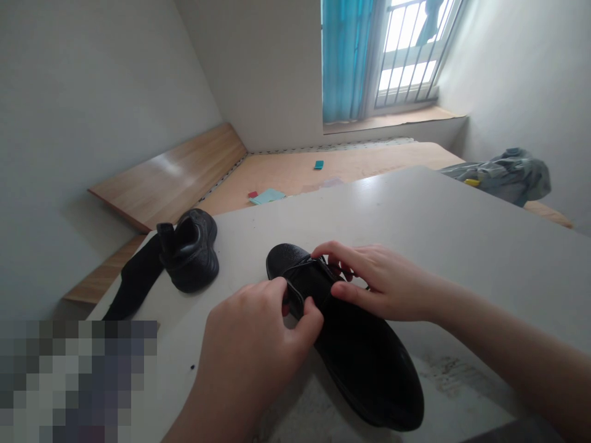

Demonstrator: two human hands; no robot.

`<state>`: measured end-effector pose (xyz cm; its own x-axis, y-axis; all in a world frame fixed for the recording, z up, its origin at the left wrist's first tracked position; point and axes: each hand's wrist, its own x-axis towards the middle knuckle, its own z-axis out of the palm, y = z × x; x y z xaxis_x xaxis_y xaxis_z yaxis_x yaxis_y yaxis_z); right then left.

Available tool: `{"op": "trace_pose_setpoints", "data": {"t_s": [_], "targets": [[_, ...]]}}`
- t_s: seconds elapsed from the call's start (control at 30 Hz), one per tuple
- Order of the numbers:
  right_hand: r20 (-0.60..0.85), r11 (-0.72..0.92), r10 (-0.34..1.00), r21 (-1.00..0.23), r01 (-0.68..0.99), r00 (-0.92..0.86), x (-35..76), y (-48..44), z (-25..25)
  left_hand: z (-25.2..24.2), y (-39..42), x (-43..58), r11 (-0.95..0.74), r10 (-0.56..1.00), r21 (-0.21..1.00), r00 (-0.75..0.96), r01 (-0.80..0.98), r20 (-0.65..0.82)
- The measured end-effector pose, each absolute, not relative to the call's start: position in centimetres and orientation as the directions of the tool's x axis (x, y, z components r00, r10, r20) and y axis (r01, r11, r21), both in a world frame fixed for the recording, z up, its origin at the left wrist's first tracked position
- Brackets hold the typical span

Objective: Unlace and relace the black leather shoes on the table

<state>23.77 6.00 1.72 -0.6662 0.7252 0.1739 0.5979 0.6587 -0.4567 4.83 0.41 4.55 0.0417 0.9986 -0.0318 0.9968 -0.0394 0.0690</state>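
Our left hand (252, 332) and right hand (388, 282) curl at 1 black shoe's (369, 357) loose lace (299, 265), pinch indeterminable, no bow formed, 2nd shoe (191, 261) untouched leftward of both.

Near shoe (373, 363) at centre, far shoe (194, 261) to its left

On the surface (392, 215), the near shoe lies slantwise from far left to near right, the left hand (258, 338) at its left side and the right hand (378, 280) at its right; a strip-like item (138, 274) lies just left of the far shoe; behind the surface spreads a board (378, 159), bearing a flat item (268, 196) and, farther back, a smaller one (319, 165); a cloth heap (517, 175) lies behind right; a curtain (348, 61) hangs left of the window (410, 55).
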Motion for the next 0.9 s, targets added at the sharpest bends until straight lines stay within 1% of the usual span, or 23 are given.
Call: {"op": "trace_pose_setpoints", "data": {"t_s": [0.1, 0.23, 0.33, 0.6, 0.73, 0.9], "targets": [[0.148, 0.643, 0.734, -0.467, 0.607, -0.663, 23.8, 5.7, 2.0, 4.7, 0.4, 4.4, -0.029, 0.997, 0.067, 0.033, 0.997, -0.066], [0.138, 0.633, 0.749, -0.438, 0.638, -0.648, 23.3, 5.3, 2.2, 4.9, 0.7, 3.7, 0.001, 0.997, 0.057, 0.003, 0.998, -0.081], [0.145, 0.605, 0.778, -0.435, 0.666, -0.612, 22.6, 4.9, 2.3, 5.1, 1.0, 3.1, 0.034, 0.995, 0.071, -0.027, 0.997, -0.097], [0.092, 0.388, 0.913, -0.491, 0.78, -0.397, 21.6, 4.2, 2.5, 5.2, 1.2, 2.4, 0.008, 0.996, 0.11, 0.002, 0.994, -0.085], [0.073, 0.372, 0.921, -0.452, 0.811, -0.382, 21.4, 3.8, 2.4, 4.9, 1.2, 2.3, -0.017, 0.997, 0.124, 0.026, 0.992, -0.077], [0.051, 0.345, 0.933, -0.408, 0.845, -0.357, 21.2, 3.8, 2.8, 4.9, 1.1, 2.3, 0.03, 0.997, 0.166, -0.018, 0.986, -0.072]]}}
